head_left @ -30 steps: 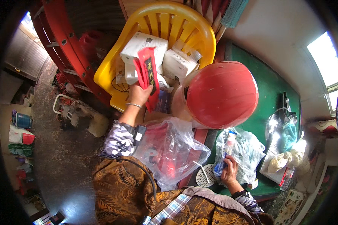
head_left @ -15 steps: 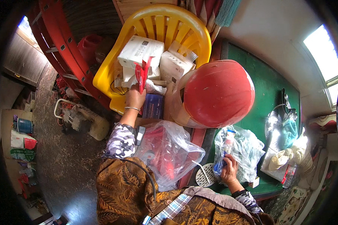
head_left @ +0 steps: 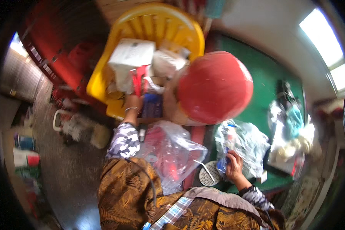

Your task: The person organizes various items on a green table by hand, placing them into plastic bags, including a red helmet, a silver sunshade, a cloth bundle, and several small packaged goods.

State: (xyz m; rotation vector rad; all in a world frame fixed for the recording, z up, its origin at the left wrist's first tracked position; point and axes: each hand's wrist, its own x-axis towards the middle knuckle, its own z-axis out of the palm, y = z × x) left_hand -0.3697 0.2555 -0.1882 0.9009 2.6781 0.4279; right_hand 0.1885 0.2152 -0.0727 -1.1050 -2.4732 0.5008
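My left hand reaches to the front of the yellow plastic chair, fingers closed around a flat red packet. Behind the packet is a white carton, and a dark blue box lies beside my wrist. My right hand is on the green table, its fingers bent round the blue end of a slim clear object. That object lies against a crumpled clear plastic bag; blur hides its exact kind.
A large red rounded object stands between chair and table. In front of me lies a clear bag with red contents, near a perforated white disc. Gloves lie at the right; a red ladder stands left.
The view has shifted and blurred, so the chair and red rounded object sit farther left. The red packet is slightly lower against the carton. My right hand keeps its place on the slim object.
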